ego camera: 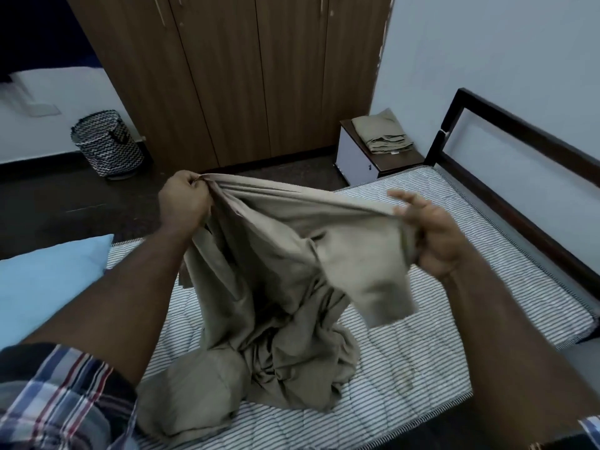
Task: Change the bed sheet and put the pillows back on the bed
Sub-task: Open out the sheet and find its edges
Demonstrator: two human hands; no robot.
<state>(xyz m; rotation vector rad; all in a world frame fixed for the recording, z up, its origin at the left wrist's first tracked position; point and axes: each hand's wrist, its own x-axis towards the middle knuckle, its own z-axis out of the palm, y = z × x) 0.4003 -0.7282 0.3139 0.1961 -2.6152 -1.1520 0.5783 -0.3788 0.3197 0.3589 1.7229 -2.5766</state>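
A beige bed sheet (269, 287) hangs bunched between my hands, its lower part heaped on the bare striped mattress (406, 362). My left hand (183, 198) pinches the sheet's upper edge in a fist. My right hand (435, 235) holds the same edge further right, thumb and lower fingers on the cloth, upper fingers spread. The edge is stretched between them above the bed. A light blue pillow (42, 284) lies at the left edge of the mattress.
A dark bed frame (506, 125) runs along the right by the wall. A small bedside cabinet (373, 157) carries folded beige cloth (383, 131). A wooden wardrobe (227, 76) stands behind, and a zigzag laundry basket (105, 144) sits on the dark floor at left.
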